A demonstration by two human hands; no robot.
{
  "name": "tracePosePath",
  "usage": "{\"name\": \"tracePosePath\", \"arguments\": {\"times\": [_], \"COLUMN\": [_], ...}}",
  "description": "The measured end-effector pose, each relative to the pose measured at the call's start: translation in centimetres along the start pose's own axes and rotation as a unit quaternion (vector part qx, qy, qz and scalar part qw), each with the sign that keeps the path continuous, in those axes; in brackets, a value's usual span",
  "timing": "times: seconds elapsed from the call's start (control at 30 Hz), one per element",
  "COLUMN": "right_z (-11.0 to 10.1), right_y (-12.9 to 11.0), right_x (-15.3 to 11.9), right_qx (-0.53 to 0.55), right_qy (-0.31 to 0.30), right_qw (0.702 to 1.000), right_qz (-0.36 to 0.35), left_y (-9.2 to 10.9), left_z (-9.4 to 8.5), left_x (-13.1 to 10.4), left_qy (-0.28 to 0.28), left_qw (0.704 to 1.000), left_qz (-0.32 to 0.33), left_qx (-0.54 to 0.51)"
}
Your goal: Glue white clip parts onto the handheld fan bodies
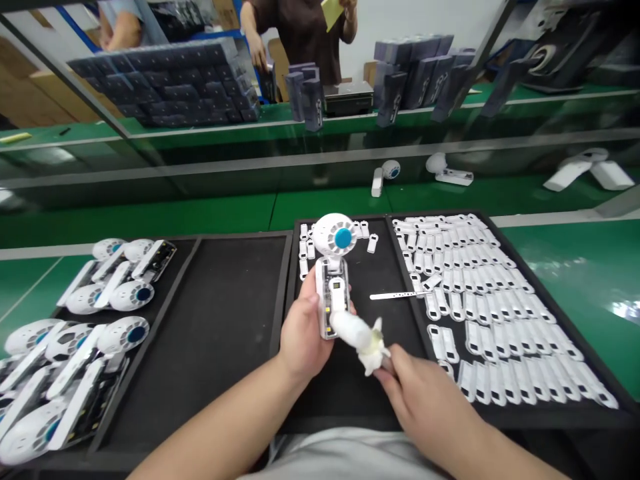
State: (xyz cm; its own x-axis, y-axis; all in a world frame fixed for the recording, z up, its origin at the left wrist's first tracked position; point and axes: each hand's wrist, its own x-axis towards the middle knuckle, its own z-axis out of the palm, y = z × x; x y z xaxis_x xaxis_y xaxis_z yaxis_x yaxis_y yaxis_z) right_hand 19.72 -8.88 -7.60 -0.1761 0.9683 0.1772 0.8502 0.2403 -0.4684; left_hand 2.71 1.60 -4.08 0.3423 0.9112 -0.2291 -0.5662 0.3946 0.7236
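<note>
My left hand (305, 333) is wrapped round a white device (324, 303) with a round head and a blue centre, held upright with its inner parts exposed. In my right hand (417, 383) is a tool with a white padded tip (350, 330), which reaches the lower front of the device. A small white cover with a dark window (338, 287) lies on the device's open face, just above the tip. White tweezers (395, 295) rest to the right, beside rows of small white covers (480, 307).
A black tray (235, 293) is left of my hands, with more white devices (75, 360) at its far left. Behind the green bench (320, 207) stand stacked dark boxes (175, 83) and a person in a dark top (307, 40).
</note>
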Motion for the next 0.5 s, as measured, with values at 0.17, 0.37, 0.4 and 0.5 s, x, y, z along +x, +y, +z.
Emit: {"name": "tracePosePath", "arguments": {"times": [0.17,0.37,0.4,0.5], "right_z": [1.2,0.3,0.0,-0.7], "right_y": [1.4,2.5,2.7,4.9], "right_x": [-0.8,2.5,4.0,9.5], "right_qx": [-0.087,-0.073,-0.073,-0.090], "right_qy": [-0.055,-0.070,-0.061,-0.020], "right_qw": [0.995,0.993,0.994,0.994], "right_qz": [0.015,0.065,0.059,0.055], "left_y": [-0.2,8.6,10.6,15.9], "left_z": [-1.9,-4.3,-4.8,-7.1], "left_x": [4.1,14.1,15.0,14.7], "left_qy": [0.074,0.132,0.144,0.219], "left_qw": [0.982,0.919,0.899,0.809], "left_qz": [0.012,0.130,0.149,0.191], "left_qx": [0.172,0.348,0.385,0.511]}}
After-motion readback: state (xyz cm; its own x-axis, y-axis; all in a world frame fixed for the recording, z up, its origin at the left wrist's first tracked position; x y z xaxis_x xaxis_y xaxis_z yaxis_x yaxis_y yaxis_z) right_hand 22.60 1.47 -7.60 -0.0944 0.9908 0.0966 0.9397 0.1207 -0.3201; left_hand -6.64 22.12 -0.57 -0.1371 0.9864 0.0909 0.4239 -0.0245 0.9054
